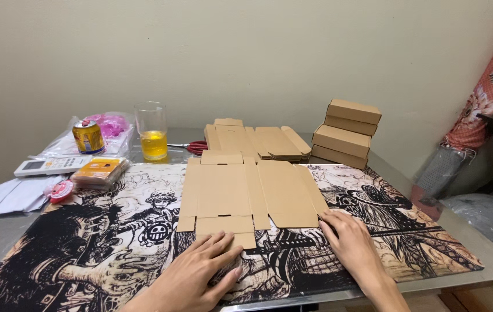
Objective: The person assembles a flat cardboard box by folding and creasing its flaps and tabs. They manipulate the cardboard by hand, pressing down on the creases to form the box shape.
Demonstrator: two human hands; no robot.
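Observation:
A flat, unfolded brown cardboard box blank [246, 193] lies on a printed black-and-tan mat [408, 231] in front of me. My left hand [200, 271] rests flat on the mat, its fingertips touching the blank's near bottom flap. Spread fingers of my right hand [347, 237] press down at the blank's near right corner. Neither hand grips anything. Behind the blank lies a pile of more flat blanks [258, 141]. To its right stands a stack of several folded cardboard boxes [347, 133].
At the back left stand a glass of yellow drink [153, 133], a drink can [88, 137], a pink plastic bag [110, 124], a white remote [47, 166], an orange packet [101, 170] and red scissors [195, 147]. The table's right edge [489, 248] borders bags on the floor.

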